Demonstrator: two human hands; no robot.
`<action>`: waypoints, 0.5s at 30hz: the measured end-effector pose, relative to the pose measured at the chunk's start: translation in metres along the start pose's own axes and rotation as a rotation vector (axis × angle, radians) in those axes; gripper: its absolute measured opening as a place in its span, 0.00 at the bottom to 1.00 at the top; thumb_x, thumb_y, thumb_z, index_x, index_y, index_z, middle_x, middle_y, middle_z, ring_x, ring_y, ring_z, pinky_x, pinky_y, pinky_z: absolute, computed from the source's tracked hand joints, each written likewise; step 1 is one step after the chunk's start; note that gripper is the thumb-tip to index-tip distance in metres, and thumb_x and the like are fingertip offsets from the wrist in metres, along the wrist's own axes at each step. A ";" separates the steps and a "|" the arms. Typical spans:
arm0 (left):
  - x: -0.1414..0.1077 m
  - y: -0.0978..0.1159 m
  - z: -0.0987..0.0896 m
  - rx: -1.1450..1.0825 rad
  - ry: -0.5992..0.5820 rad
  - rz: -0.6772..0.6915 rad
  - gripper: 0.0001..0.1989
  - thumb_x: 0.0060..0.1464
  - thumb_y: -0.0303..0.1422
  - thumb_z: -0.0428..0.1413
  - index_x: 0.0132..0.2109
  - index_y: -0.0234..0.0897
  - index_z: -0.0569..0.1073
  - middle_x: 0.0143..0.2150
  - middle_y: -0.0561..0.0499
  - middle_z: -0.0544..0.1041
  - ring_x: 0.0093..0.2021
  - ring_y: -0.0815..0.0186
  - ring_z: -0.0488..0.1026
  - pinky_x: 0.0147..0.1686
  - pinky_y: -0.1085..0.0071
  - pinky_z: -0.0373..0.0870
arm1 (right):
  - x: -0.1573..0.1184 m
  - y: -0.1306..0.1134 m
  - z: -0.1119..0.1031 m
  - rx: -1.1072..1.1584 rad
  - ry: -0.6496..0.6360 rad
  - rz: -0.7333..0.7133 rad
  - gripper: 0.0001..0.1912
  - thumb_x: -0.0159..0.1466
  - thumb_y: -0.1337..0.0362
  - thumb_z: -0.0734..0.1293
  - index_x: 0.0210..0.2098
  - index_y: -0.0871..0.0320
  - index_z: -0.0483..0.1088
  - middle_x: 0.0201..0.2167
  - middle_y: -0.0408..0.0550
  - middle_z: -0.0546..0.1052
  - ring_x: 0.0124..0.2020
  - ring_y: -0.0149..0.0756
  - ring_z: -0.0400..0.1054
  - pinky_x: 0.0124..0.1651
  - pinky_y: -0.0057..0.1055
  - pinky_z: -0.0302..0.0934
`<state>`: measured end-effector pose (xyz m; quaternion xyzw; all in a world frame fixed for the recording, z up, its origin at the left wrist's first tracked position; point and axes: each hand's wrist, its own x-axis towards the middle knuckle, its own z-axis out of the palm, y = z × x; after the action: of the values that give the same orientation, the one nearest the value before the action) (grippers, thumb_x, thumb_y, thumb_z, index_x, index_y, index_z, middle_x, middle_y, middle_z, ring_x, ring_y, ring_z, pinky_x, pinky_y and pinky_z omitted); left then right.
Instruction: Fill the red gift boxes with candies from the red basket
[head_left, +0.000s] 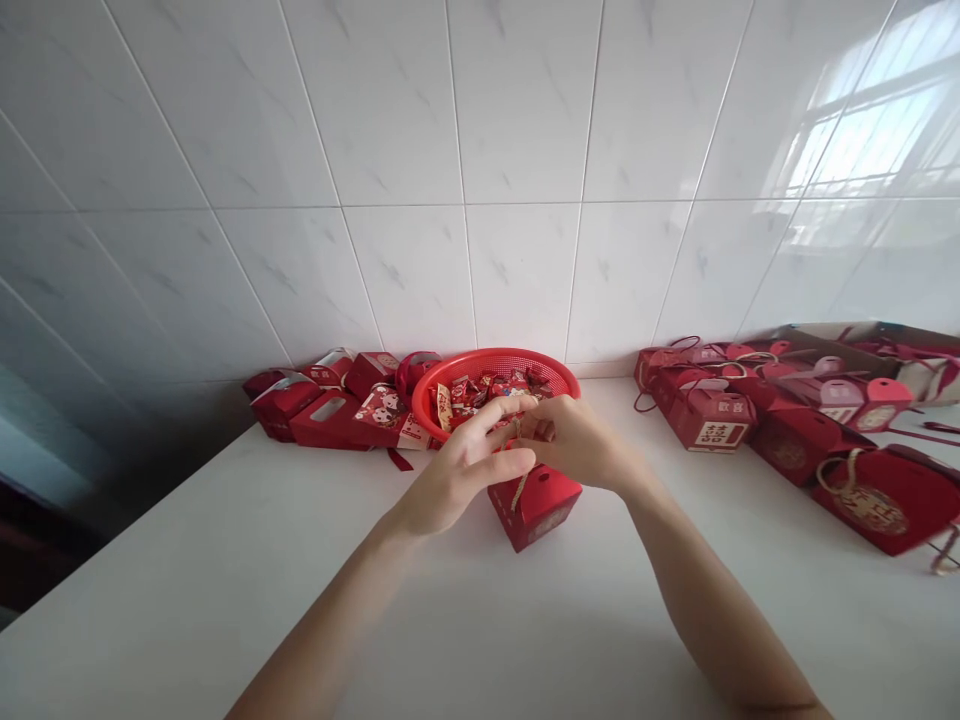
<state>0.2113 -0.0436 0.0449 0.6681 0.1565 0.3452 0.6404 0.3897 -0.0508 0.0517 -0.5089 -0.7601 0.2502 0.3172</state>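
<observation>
A small red gift box (544,508) stands on the white table, one corner turned towards me. From its top rises a twisted gold cord (519,490), which runs up between my hands. My left hand (463,468) is closed on this cord from the left, thumb stretched across towards the other hand. On the right, my right hand (576,440) pinches the cord with bent fingers. Both hands meet just over the box, so the fingertips partly cover each other and the box's top. Directly behind them is a red plastic basket (525,356) holding wrapped sweets (474,390).
Several red boxes (330,418) lie by the wall, left of the basket. More red gift boxes (709,412) with cord handles crowd the right side, near an open carton (825,330). A tiled wall (517,270) closes off the back of the table (225,570).
</observation>
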 end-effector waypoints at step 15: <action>-0.002 -0.007 -0.013 0.477 0.049 -0.023 0.25 0.59 0.41 0.60 0.62 0.47 0.68 0.65 0.46 0.67 0.64 0.52 0.67 0.60 0.53 0.70 | -0.077 0.070 -0.095 -0.162 0.456 0.231 0.12 0.56 0.55 0.68 0.23 0.57 0.70 0.21 0.45 0.75 0.23 0.34 0.68 0.27 0.29 0.60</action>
<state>0.2031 -0.0344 0.0370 0.7900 0.2566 0.3070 0.4645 0.5243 -0.0920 0.0496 -0.6594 -0.6233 0.1018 0.4078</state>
